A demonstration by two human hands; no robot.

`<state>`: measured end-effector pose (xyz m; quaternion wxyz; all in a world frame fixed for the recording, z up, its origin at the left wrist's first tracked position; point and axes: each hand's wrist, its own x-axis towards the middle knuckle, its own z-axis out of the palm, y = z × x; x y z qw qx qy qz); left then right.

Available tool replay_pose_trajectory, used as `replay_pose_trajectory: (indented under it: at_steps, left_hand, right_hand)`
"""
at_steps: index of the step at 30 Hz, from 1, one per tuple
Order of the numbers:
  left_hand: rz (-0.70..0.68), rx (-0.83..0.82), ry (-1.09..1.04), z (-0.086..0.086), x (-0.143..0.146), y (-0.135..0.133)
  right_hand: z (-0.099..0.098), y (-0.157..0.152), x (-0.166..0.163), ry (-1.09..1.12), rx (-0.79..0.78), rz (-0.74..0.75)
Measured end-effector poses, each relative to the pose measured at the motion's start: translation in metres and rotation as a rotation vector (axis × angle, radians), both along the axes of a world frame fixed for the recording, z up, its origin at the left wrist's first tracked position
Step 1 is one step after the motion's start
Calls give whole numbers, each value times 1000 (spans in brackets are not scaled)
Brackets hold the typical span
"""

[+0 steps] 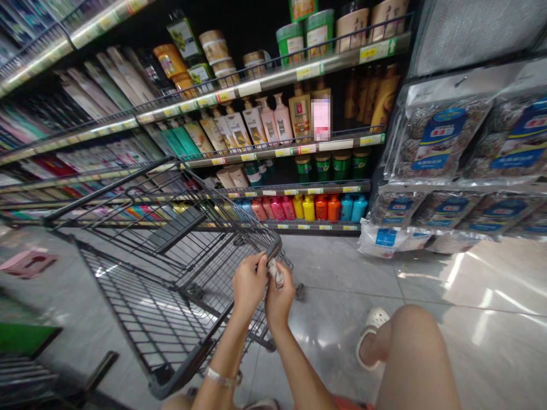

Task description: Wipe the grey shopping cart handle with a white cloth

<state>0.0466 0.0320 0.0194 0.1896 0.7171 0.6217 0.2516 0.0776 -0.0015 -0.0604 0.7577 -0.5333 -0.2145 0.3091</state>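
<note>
Both hands meet at the near right corner of a black wire shopping cart point(183, 370). My right hand point(280, 299) is closed around a small crumpled piece of whitish, grey-marked cloth or tissue point(276, 273), right beside the cart's rounded corner. Close against it, my left hand point(249, 280) has its thumb and fingers pinched together by the cart's rim. Whatever sits between the left fingertips is hidden. A light bracelet circles the left wrist. Inside the cart, a grey folded panel point(177, 229) shows on the wire frame.
Shelves of pump bottles point(252, 125), jars and colourful bottles point(305, 208) run behind the cart. Packs of wire scourers point(442, 139) hang at right. A pink stool point(29, 263) stands at far left. A knee and a white clog point(376, 319) are at lower right.
</note>
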Motion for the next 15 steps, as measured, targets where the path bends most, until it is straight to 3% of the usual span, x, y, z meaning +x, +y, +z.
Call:
replay_pose_trajectory:
  at_steps: [9, 12, 15]
  left_hand:
    - [-20, -3, -58, -3, -5, 0]
    - [-24, -8, -77, -3, -6, -1]
    - [-28, 27, -50, -2, -6, -3]
  right_hand:
    - [3, -22, -10, 9, 24, 73]
    - [2, -31, -2, 44, 15, 169]
    - [3, -30, 17, 20, -32, 133]
